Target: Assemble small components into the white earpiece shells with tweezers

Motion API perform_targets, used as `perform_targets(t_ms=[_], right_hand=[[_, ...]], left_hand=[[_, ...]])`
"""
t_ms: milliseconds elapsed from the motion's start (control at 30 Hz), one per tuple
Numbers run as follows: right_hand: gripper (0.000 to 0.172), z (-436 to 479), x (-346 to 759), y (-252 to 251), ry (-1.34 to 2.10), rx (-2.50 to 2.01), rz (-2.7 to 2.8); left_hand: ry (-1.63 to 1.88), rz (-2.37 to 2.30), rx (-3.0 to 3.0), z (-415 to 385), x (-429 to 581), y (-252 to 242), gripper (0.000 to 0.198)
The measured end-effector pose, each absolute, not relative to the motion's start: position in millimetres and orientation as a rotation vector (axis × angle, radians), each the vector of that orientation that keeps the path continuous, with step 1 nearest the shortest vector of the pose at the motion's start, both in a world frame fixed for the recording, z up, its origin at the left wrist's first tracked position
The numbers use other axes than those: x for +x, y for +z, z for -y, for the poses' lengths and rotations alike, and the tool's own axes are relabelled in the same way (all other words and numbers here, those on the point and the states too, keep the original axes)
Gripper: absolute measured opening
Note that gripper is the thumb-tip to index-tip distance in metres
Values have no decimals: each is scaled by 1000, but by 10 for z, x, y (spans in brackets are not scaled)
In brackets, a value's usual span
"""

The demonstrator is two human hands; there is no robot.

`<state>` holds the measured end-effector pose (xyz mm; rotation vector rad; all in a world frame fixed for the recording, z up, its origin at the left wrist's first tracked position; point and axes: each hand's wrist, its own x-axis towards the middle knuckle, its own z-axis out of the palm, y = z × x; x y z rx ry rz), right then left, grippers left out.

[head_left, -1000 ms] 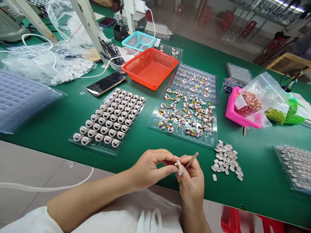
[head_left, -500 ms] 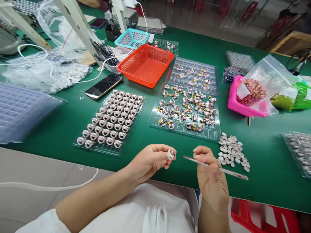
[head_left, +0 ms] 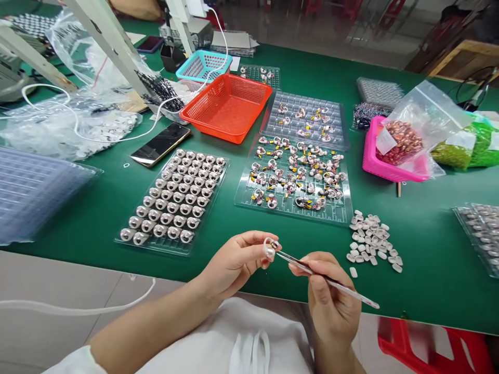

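Observation:
Between the thumb and fingers of my left hand [head_left: 237, 265] is a small pearly-white ring-shaped part [head_left: 268, 249], with tiny dark and coloured bits inside it. My right hand [head_left: 331, 291] grips a pair of metal tweezers [head_left: 339, 284], whose tips reach the part's right side; whether they pinch anything there I cannot make out. To the right of that hand lies a loose pile of small white caps [head_left: 370, 236]. Beyond my hands, a clear tray [head_left: 331, 213] carries many white parts with yellow and dark bits. Silvery ring-shaped shells stand in rows on another clear tray [head_left: 183, 249] at left.
A red basket [head_left: 230, 124] and a turquoise basket [head_left: 205, 65] stand at the back, with a phone [head_left: 161, 143] nearby. At right, a pink basket [head_left: 393, 169] holds a bag of copper-coloured pieces. Stacked clear trays [head_left: 39, 187] lie far left. A white cable [head_left: 117, 140] crosses the table.
My right hand has moved left, bringing the tweezer tips from apart to the ring-shaped part. One white cap now lies separate at the pile's near edge. The view has shifted slightly.

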<state>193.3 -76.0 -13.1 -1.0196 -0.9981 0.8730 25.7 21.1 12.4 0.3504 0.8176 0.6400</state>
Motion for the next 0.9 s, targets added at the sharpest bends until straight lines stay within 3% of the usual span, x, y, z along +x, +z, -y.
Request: perform_targets(t_ms=[533, 900], right_hand=[[19, 630, 1852, -171, 874, -989, 878], [25, 669, 1763, -252, 675, -1002, 984]], left_hand=[[689, -868, 410, -178, 285, 127, 24], [755, -869, 430, -162, 315, 151, 22]])
